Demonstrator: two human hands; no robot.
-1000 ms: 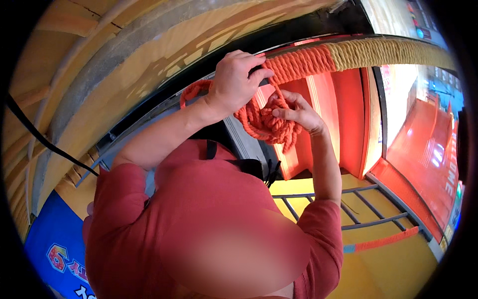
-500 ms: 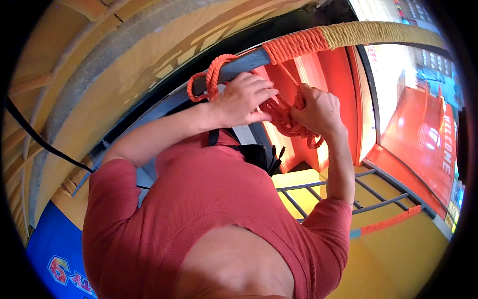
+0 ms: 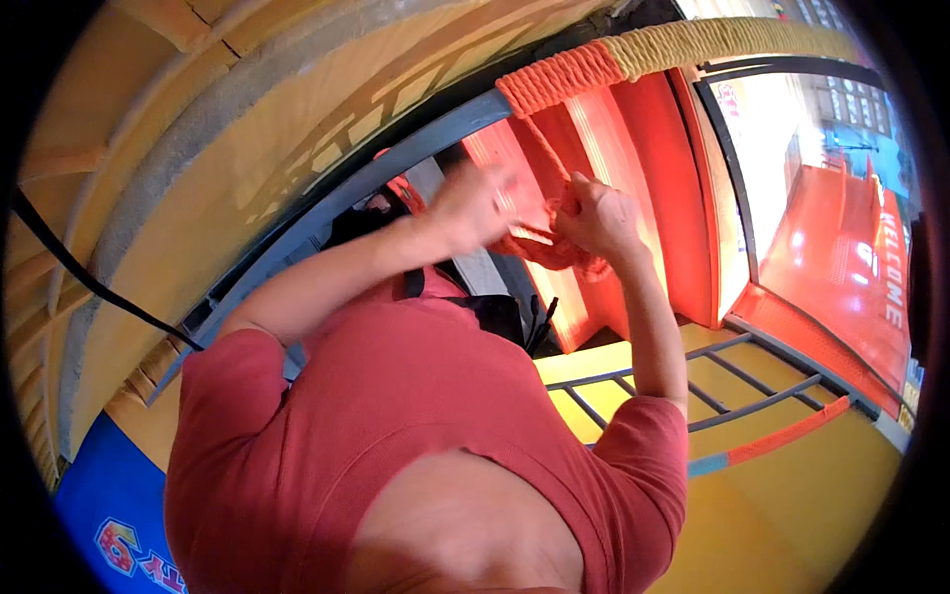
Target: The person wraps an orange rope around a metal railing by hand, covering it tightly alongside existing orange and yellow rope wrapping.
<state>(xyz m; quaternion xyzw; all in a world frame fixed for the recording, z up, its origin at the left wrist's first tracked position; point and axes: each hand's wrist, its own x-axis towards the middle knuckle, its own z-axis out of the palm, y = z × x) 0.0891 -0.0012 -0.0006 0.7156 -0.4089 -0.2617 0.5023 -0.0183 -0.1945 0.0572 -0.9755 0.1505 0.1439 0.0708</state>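
Observation:
An orange rope (image 3: 562, 251) hangs in a loose bundle of loops, and my right hand (image 3: 599, 220) is closed round it. From that hand a taut strand runs up to the tight orange winding (image 3: 559, 77) on a curved grey rail (image 3: 427, 137). Just left of the bundle is my left hand (image 3: 465, 216), its fingers smeared by motion, so their grip cannot be read. More orange rope shows behind that hand, below the bare stretch of rail. Beyond the orange winding the rail carries a tan rope winding (image 3: 727, 43).
Red steps (image 3: 648, 148) lie below the rail. A dark metal ladder-like railing (image 3: 737, 381) stands at right over a yellow surface (image 3: 792, 505). Left are a curved yellowish wall (image 3: 213, 208) and a black cable (image 3: 94, 287). A black bag (image 3: 495, 315) hangs at my front.
The rope loop that hung over the bare rail beside my left hand has come off it and dropped below. My right hand has shifted slightly left and down with the bundle.

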